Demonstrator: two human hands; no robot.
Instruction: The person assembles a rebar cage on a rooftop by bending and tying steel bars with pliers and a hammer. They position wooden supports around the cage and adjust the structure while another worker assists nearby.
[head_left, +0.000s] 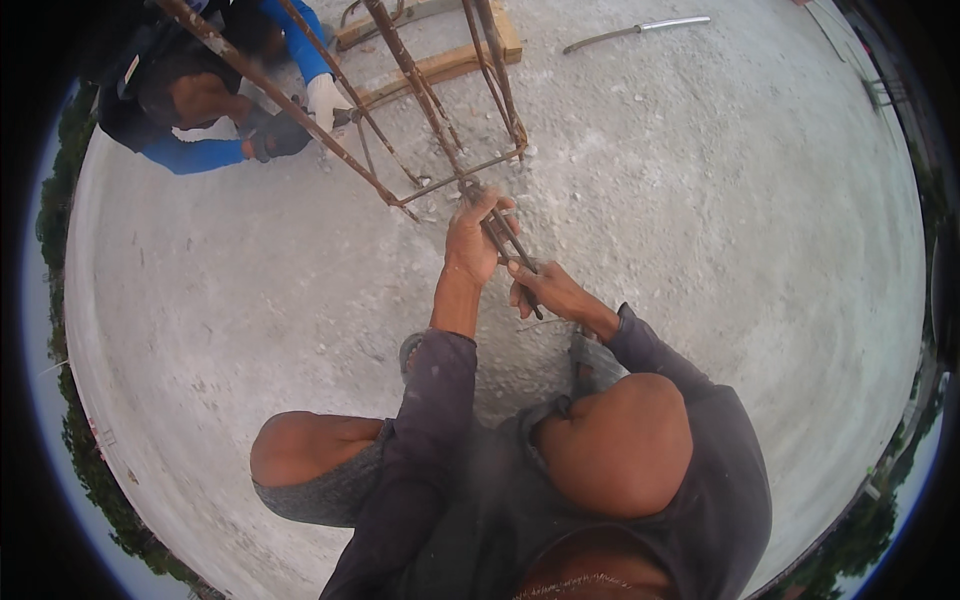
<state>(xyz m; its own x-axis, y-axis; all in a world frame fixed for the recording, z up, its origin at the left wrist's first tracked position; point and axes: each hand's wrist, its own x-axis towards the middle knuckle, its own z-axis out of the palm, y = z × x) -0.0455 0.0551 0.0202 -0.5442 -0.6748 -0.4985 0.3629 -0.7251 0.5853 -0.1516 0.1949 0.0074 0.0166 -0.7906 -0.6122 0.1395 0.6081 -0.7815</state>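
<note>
In front of me, a pair of dark long-handled pincers (515, 243) slants from the foot of a rusty rebar column cage (412, 75) down toward me. My left hand (470, 240) is closed round its upper part, close to the cage's near corner. Lower down, my right hand (552, 288) grips the handles near their ends. The tip of the pincers meets the square stirrup (440, 184) where it crosses a vertical bar; what lies in the jaws is too small to make out.
At the upper left a co-worker in blue sleeves (195, 155) crouches beside the cage, a white-gloved hand (325, 100) close to its bars. A wooden frame (455, 65) lies behind the bars. Farther right, a rod with a pale sleeve (640, 29) rests on the rough concrete floor (720, 200).
</note>
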